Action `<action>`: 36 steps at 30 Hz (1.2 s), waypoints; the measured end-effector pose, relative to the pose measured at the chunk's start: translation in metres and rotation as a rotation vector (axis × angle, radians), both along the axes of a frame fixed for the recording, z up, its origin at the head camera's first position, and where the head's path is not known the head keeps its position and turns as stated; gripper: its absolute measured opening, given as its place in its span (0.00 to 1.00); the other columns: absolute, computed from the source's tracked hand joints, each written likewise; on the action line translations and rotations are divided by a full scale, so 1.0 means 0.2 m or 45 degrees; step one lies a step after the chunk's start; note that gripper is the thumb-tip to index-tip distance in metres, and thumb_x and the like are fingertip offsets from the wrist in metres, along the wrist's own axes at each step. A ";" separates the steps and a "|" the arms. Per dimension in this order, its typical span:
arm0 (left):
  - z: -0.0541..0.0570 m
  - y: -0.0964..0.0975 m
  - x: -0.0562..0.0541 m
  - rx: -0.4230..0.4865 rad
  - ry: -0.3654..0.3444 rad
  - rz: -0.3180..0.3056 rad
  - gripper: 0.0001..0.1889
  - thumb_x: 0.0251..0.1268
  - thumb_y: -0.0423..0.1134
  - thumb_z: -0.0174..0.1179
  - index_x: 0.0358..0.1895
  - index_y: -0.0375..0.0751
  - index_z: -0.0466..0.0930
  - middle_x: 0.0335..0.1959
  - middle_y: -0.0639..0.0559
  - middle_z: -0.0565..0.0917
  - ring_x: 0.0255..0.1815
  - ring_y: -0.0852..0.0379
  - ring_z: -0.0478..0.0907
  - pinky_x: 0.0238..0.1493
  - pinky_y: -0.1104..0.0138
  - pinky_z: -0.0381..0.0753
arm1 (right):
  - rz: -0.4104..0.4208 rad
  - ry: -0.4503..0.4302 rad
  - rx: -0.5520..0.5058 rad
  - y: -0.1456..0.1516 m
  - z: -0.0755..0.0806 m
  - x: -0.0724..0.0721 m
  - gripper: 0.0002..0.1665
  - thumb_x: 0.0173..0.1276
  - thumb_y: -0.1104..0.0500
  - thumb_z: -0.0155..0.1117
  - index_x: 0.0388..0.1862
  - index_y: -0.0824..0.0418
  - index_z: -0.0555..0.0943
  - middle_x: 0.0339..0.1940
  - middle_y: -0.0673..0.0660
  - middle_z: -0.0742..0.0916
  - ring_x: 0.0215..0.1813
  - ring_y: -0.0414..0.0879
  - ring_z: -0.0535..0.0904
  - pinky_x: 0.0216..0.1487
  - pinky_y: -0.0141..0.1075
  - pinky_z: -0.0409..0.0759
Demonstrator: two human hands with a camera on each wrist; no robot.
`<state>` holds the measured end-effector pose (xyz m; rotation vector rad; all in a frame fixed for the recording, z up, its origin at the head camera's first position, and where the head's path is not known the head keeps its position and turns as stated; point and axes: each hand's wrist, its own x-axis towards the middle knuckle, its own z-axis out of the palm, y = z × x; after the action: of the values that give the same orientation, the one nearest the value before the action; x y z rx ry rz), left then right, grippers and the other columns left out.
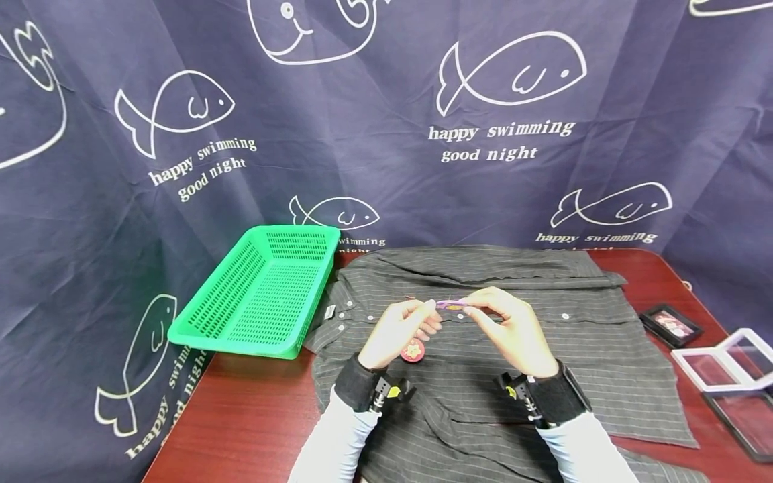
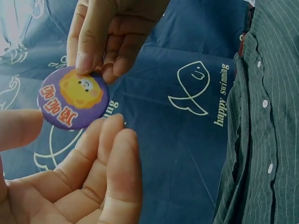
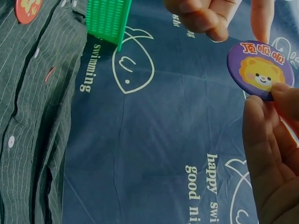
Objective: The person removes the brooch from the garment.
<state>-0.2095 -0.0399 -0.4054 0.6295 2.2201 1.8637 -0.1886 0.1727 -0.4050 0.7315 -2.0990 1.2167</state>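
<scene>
A round purple badge point(image 1: 449, 304) with a yellow lion-like cartoon face and red-and-white lettering is held up above a dark striped shirt point(image 1: 483, 376). My right hand point(image 1: 513, 329) pinches one edge, its thumb lying on the printed face in the right wrist view. On the opposite side, my left hand point(image 1: 401, 329) holds the rim between thumb and fingertips; its other fingers are loosely bent. The lettering on the badge point(image 2: 74, 98) shows clearly in the left wrist view, while its back is hidden. Below my left hand a red badge point(image 1: 413, 351) with a yellow figure lies on the shirt.
A green plastic basket point(image 1: 272, 295) stands at the left on the red-brown table point(image 1: 253, 409). A small dark frame point(image 1: 670, 325), a white hinged frame point(image 1: 725, 362) and a black-edged frame point(image 1: 745, 416) lie at the right. A printed blue curtain point(image 1: 386, 134) hangs behind.
</scene>
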 end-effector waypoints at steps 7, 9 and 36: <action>0.00 0.01 0.01 0.076 -0.047 -0.002 0.22 0.77 0.43 0.48 0.40 0.22 0.81 0.30 0.39 0.85 0.27 0.63 0.81 0.38 0.50 0.85 | 0.005 0.053 0.031 -0.01 -0.01 -0.01 0.16 0.53 0.75 0.72 0.37 0.58 0.87 0.36 0.52 0.88 0.42 0.30 0.80 0.45 0.20 0.77; 0.01 0.01 0.01 0.098 -0.070 0.004 0.22 0.76 0.42 0.48 0.40 0.21 0.81 0.28 0.45 0.85 0.27 0.62 0.80 0.36 0.55 0.86 | 0.022 0.053 0.033 -0.01 -0.01 -0.01 0.17 0.52 0.75 0.72 0.38 0.58 0.88 0.36 0.52 0.88 0.43 0.31 0.81 0.46 0.19 0.76; 0.00 0.00 0.00 0.205 -0.094 0.088 0.13 0.71 0.31 0.51 0.40 0.17 0.75 0.19 0.59 0.79 0.20 0.66 0.76 0.26 0.74 0.79 | 0.161 -0.008 0.067 -0.02 -0.02 -0.02 0.20 0.51 0.77 0.72 0.41 0.60 0.87 0.44 0.55 0.86 0.49 0.37 0.80 0.50 0.20 0.75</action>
<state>-0.2092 -0.0402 -0.4063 0.5058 2.0865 2.0807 -0.1929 0.1690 -0.4097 0.8975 -2.1244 1.2353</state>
